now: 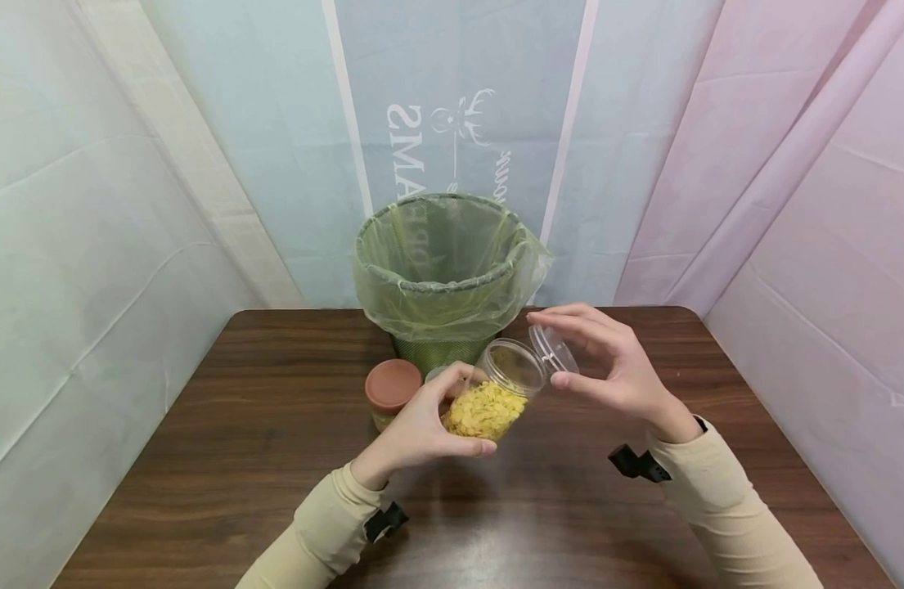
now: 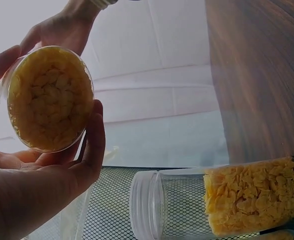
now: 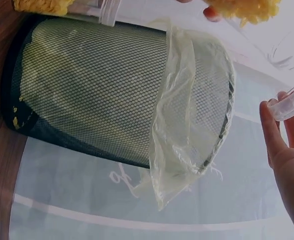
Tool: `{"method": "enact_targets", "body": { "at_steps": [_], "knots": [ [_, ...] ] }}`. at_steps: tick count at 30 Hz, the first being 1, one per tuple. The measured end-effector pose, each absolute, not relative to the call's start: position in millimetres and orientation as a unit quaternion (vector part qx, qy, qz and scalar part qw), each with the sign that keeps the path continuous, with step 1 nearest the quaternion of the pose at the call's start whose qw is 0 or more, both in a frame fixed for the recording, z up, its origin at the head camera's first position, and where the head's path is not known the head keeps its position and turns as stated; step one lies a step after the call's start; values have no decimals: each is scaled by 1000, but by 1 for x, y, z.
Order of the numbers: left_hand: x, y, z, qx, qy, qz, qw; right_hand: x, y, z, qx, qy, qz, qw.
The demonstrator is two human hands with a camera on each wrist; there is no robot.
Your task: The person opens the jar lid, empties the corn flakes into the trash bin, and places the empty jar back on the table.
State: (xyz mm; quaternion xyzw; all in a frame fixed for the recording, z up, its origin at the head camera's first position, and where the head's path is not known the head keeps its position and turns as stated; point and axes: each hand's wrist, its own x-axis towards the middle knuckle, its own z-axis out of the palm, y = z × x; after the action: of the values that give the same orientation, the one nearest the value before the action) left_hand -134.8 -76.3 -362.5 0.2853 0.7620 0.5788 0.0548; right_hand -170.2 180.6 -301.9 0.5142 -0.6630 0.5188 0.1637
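Note:
My left hand [image 1: 422, 424] grips a clear plastic jar [image 1: 487, 411] of yellow flakes, tipped so its uncovered mouth leans up to the right. The left wrist view shows the jar's flake-covered base, fingers curled round its side. Just right of the mouth, my right hand [image 1: 615, 364] pinches a clear lid [image 1: 555, 350] between thumb and fingers, tilted on edge. Beyond the left hand stands a jar with a reddish-brown lid [image 1: 393, 384]. Another clear-lidded jar [image 2: 252, 197], partly filled with flakes, stands beside it, mostly hidden by the left hand in the head view.
A dark mesh bin [image 3: 92, 90] with a pale green liner [image 1: 422, 315] folded over its rim stands at the table's back edge, close behind the jars. Some yellow flakes [image 3: 15, 120] show low in the bin. Fabric curtains [image 1: 275, 147] enclose the brown wooden table [image 1: 223, 458].

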Motion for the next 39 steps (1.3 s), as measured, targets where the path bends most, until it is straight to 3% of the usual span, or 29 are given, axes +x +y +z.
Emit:
{"method": "enact_targets", "body": {
  "at_steps": [8, 28, 39],
  "knots": [
    [-135, -80, -360, 277, 754, 594, 30, -168, 181, -298, 480, -688, 514, 179],
    [-131, -108, -355, 241, 721, 648, -33, -194, 200, -329, 383, -782, 447, 205],
    [-129, -127, -348, 236, 699, 674, -37, -209, 214, -350, 332, -821, 406, 228]
  ]
}}
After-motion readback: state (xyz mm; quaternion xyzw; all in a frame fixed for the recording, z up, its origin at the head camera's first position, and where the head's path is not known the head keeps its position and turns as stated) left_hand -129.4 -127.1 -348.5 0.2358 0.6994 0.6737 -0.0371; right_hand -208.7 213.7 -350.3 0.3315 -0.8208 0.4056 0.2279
